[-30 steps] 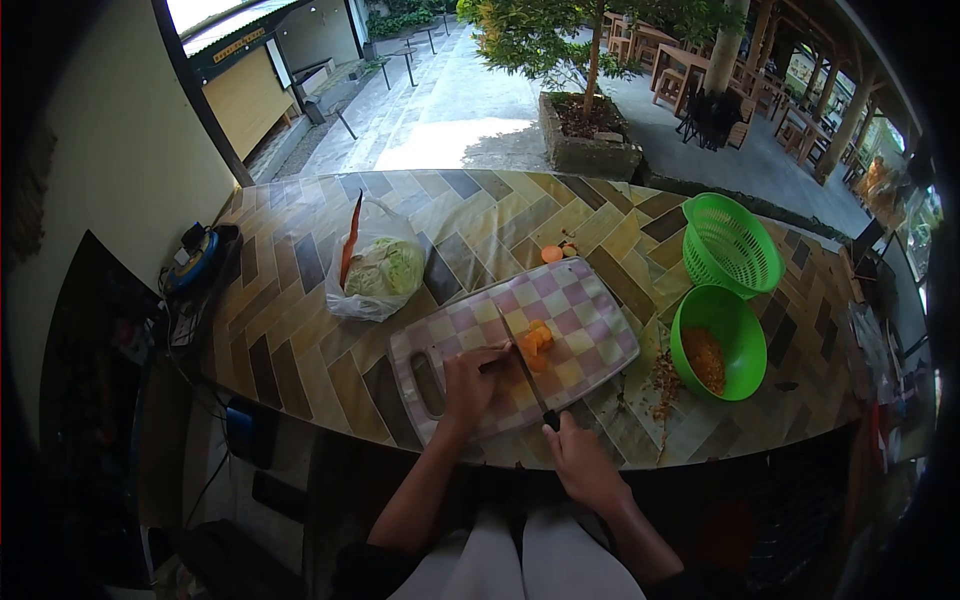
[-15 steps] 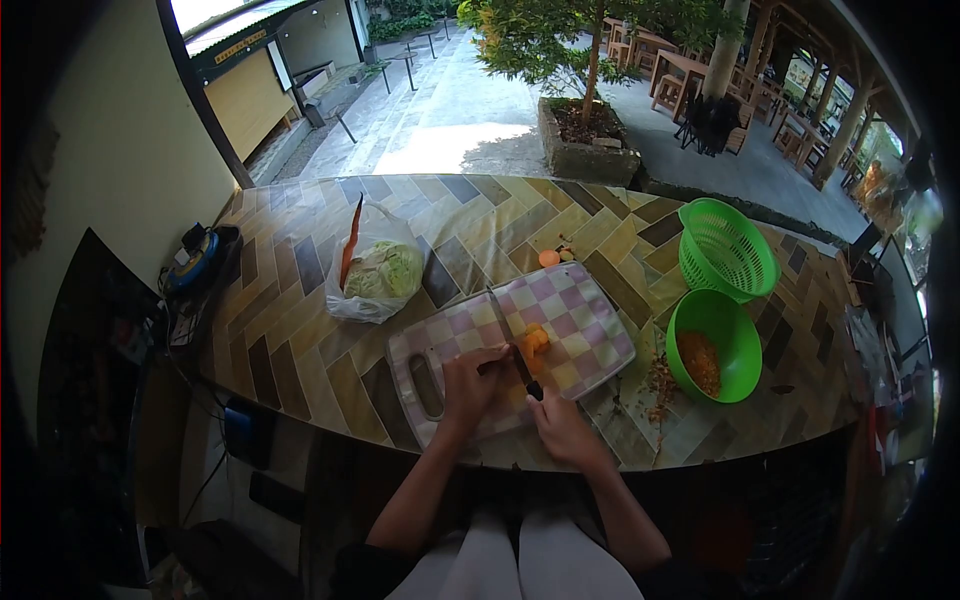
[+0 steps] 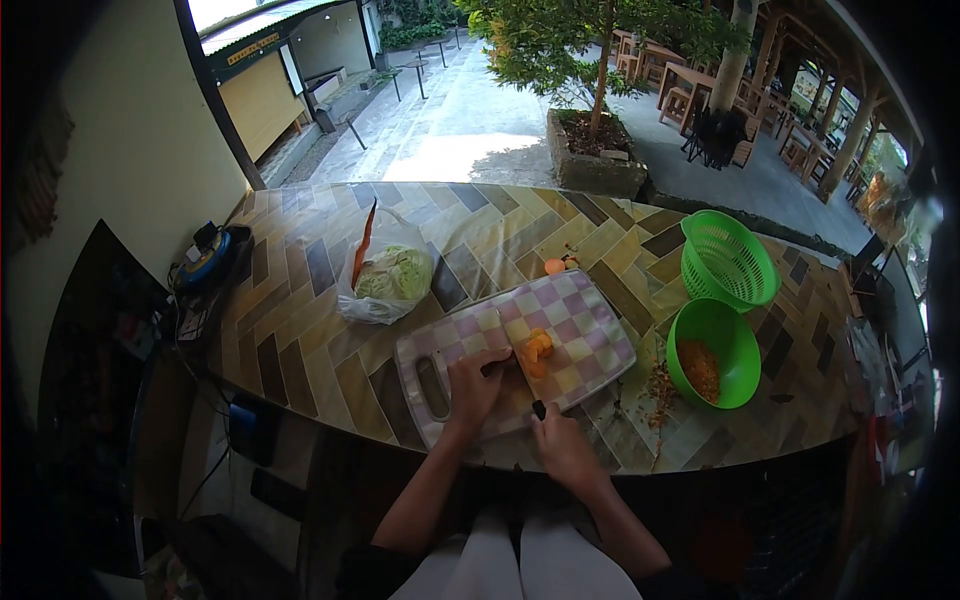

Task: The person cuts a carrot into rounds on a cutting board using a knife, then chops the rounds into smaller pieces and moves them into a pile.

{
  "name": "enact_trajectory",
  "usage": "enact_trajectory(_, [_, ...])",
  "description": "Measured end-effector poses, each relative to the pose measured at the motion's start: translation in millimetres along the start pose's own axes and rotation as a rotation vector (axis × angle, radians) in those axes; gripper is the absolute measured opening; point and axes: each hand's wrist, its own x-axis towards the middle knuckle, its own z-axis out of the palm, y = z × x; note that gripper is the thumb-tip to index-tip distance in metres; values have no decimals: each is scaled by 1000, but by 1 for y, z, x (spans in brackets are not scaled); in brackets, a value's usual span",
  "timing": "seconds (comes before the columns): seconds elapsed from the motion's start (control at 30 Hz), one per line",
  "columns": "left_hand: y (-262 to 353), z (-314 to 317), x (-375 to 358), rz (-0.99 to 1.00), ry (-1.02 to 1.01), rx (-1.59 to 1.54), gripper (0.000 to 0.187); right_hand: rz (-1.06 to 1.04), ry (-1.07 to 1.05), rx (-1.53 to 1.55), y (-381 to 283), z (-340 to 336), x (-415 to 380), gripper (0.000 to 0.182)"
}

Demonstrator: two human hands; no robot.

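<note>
Hands sit at the worktop's [image 3: 300,300] near edge: the right hand [image 3: 562,447] grips a knife [image 3: 527,385], the left hand [image 3: 475,385] presses down on a carrot [image 3: 535,352] on the checked cutting board [image 3: 590,320]. The blade runs from the near edge away toward the board's middle. Beyond lie a bagged cabbage [image 3: 392,278] at left and green bowls [image 3: 712,350] at right, with bare tile between.

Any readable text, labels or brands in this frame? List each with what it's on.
Yellow sign on the building roof edge, top left: lettering there, too small and blurred to read.
Plastic bag, cutting board, green bowl, green basket: no text visible.
Nothing else legible.
</note>
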Motion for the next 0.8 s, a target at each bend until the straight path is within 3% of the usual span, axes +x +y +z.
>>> enact_trajectory(0.17, [11,-3,-1,5,23,42,24,56,-18,-95,0,-11,-20,31])
enact_trajectory(0.27, [10,-3,1,55,114,21,22,-162,99,23,37,-5,-7,30])
enact_trajectory(0.37, [3,-4,4,257,40,165,20,139,-118,630,35,-24,-15,33])
enact_trajectory(0.47, [-3,-1,4,319,-43,212,20,250,-75,816,38,-31,-27,33])
enact_trajectory(0.67, [17,0,12,288,-59,154,19,247,-8,858,51,-38,-44,34])
enact_trajectory(0.8, [22,12,30,286,-175,155,21,303,-34,822,53,-41,-52,33])
